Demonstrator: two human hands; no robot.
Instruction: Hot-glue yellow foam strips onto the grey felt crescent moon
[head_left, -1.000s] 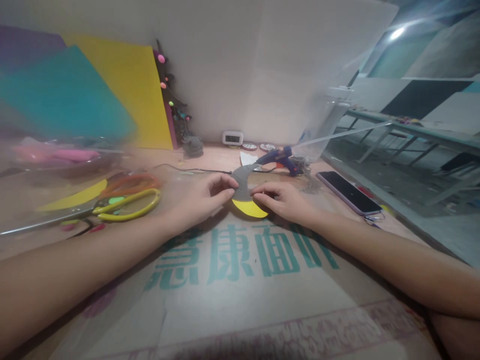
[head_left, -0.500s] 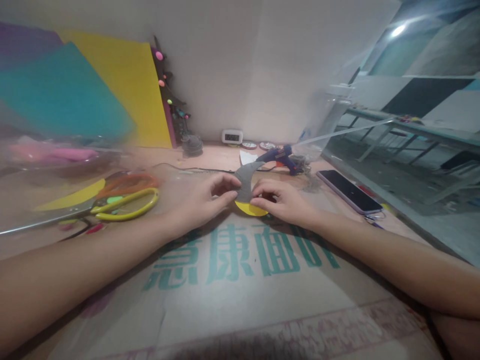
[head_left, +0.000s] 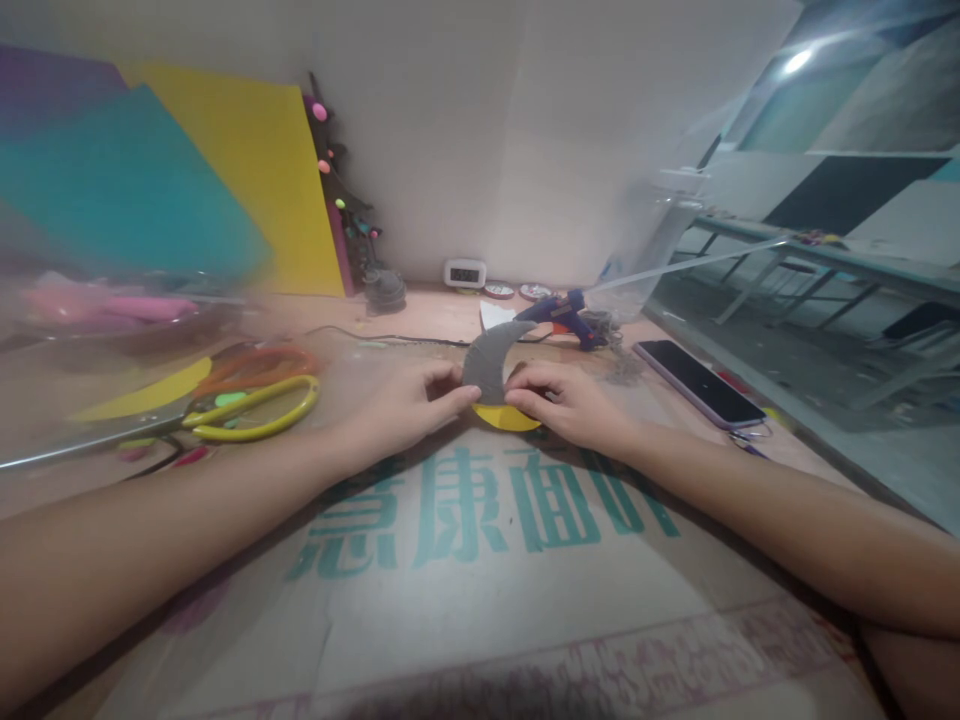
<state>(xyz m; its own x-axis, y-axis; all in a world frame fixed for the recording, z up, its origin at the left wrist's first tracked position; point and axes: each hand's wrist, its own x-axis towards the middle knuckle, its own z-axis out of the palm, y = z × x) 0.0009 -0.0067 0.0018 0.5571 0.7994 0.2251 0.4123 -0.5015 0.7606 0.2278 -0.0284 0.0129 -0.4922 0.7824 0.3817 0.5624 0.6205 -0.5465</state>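
Grey crescent is edge-pinched; curled left hand faces right hand.

Left hand: forefinger tip slipped behind gray crescent; less of yellow piece showing.

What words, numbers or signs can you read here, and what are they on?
"康面": large green characters on the pale sheet, between two partly hidden characters.
White clock: digits too blurred to read.
Round discs: markings too small to read.
Blue glue gun: any lettering too small to read.
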